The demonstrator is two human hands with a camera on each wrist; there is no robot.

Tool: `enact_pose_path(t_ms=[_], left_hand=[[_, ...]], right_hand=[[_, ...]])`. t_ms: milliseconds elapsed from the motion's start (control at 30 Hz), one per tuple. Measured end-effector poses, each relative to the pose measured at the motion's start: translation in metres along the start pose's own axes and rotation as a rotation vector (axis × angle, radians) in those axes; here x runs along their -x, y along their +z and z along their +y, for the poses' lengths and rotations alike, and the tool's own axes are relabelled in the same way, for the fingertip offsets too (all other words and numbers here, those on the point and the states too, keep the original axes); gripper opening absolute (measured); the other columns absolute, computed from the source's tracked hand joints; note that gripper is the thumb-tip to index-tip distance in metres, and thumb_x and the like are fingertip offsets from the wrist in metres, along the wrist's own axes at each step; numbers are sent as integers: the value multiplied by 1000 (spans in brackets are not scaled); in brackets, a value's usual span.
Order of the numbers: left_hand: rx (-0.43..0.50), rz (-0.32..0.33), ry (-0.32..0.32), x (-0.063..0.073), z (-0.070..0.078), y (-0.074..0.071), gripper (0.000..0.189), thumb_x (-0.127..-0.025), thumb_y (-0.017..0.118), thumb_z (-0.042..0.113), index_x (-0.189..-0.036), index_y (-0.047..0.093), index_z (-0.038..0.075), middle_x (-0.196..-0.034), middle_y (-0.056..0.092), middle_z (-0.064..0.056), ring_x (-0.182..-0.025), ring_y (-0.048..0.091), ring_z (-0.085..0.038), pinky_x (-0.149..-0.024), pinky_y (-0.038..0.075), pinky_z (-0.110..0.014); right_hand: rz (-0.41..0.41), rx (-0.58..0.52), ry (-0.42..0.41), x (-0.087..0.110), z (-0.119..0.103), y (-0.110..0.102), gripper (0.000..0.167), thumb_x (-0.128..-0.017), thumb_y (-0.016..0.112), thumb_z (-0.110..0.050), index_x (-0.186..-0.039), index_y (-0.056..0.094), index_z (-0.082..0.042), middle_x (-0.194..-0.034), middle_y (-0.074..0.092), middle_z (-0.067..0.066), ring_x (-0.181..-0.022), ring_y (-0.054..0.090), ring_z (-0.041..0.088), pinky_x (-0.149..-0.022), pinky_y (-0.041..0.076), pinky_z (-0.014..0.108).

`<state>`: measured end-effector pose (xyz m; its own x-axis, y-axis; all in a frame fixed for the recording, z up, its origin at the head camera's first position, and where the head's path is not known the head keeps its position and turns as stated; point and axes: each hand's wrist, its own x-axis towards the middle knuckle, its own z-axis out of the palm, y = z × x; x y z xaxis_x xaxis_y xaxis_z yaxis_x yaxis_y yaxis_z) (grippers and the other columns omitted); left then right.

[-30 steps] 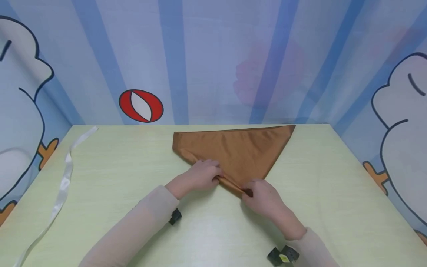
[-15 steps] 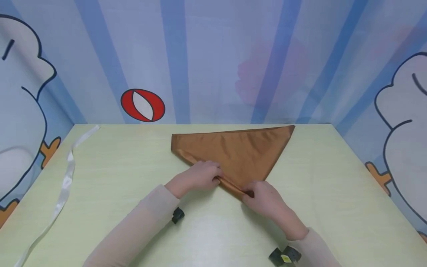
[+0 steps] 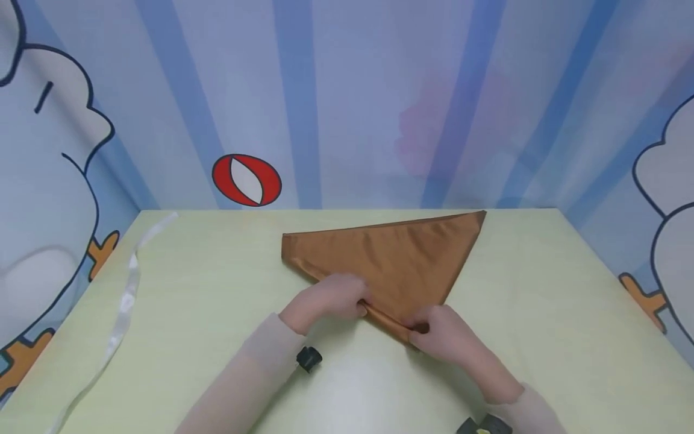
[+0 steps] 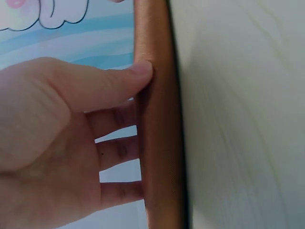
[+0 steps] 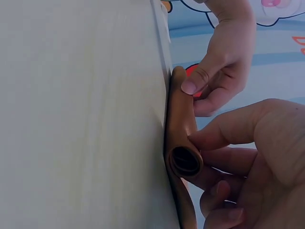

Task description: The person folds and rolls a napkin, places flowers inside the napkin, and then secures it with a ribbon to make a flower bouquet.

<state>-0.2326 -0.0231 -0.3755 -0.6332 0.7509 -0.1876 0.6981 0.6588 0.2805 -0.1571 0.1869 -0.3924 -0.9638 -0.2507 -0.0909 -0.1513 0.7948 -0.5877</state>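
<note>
Table (image 5: 81, 114) fills the left side of your right wrist view: pale, faintly grained. Along it runs the brown cloth (image 5: 182, 114), rolled into a tube; the open end faces the camera, inside dark. Your right hand (image 5: 274, 155) pinches the tube at that end, thumb just behind the opening; your lower fingers are bent. Farther along the roll, your left hand (image 5: 231, 55) grips it, thumb laid on the cloth. More cloth continues past the opening to the bottom edge. Behind your hands: backdrop (image 5: 283, 78), blue-banded, dark cartoon outlines at top.
</note>
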Motion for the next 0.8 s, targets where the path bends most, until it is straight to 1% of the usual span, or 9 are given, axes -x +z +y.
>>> enact_pose_path(t_ms=[100, 167, 267, 333, 467, 567, 667, 800], left_hand=[[17, -14, -15, 1, 3, 1, 18, -92, 61, 9, -105, 73, 10, -99, 66, 0, -94, 60, -15, -84, 48, -33], [20, -15, -22, 3, 5, 1, 19, -92, 60, 6, -105, 73, 10, -99, 66, 0, -95, 60, -16, -84, 48, -33], [23, -3, -41, 5, 6, 2, 20, -90, 58, 1, -102, 71, 10, -99, 65, 1, -95, 60, -16, -85, 48, -32], [30, 4, -57, 5, 6, 3, 18, -89, 58, 0, -99, 68, 11, -97, 65, 2, -93, 60, -15, -84, 48, -31], [52, 10, -80, 4, 5, 5, 15, -90, 58, 1, -95, 60, 15, -92, 63, 4, -86, 57, -13, -79, 47, -30], [55, 27, -75, 3, 5, 5, 14, -90, 58, 3, -94, 60, 16, -91, 63, 4, -85, 57, -13, -78, 47, -31], [54, 51, -64, 4, 5, 4, 13, -90, 57, 3, -94, 61, 14, -93, 64, 3, -88, 59, -15, -78, 47, -33], [44, 97, -54, 7, 3, 3, 13, -89, 59, 3, -95, 67, 12, -97, 64, 0, -97, 59, -20, -84, 48, -40]], right_hand=[[-17, -38, 12, 3, 2, -1, 15, -79, 68, -7, -91, 76, -9, -84, 68, -1, -77, 55, 12, -68, 46, 31], [-22, -69, 12, 4, 4, -1, 14, -79, 68, -6, -91, 75, -9, -81, 66, -1, -74, 55, 12, -65, 45, 30], [-21, -108, -7, 3, 6, 1, 10, -79, 68, -4, -88, 71, -9, -75, 62, -2, -69, 53, 12, -61, 44, 28], [-18, -119, -22, 3, 7, 2, 9, -79, 68, -3, -86, 67, -10, -72, 58, -3, -66, 51, 12, -59, 42, 28], [-10, -98, -36, 3, 7, 1, 10, -79, 67, -3, -83, 63, -12, -70, 56, -4, -65, 49, 12, -59, 40, 28], [-1, -68, -32, 4, 5, 0, 10, -79, 68, -4, -82, 63, -13, -70, 55, -4, -65, 49, 12, -60, 40, 29], [10, -33, -23, 4, 3, -2, 9, -79, 69, -5, -81, 64, -13, -71, 56, -5, -67, 49, 12, -63, 41, 31], [22, 5, -23, 2, 2, -1, 9, -80, 70, -5, -81, 67, -14, -75, 60, -6, -72, 53, 11, -68, 44, 33]])
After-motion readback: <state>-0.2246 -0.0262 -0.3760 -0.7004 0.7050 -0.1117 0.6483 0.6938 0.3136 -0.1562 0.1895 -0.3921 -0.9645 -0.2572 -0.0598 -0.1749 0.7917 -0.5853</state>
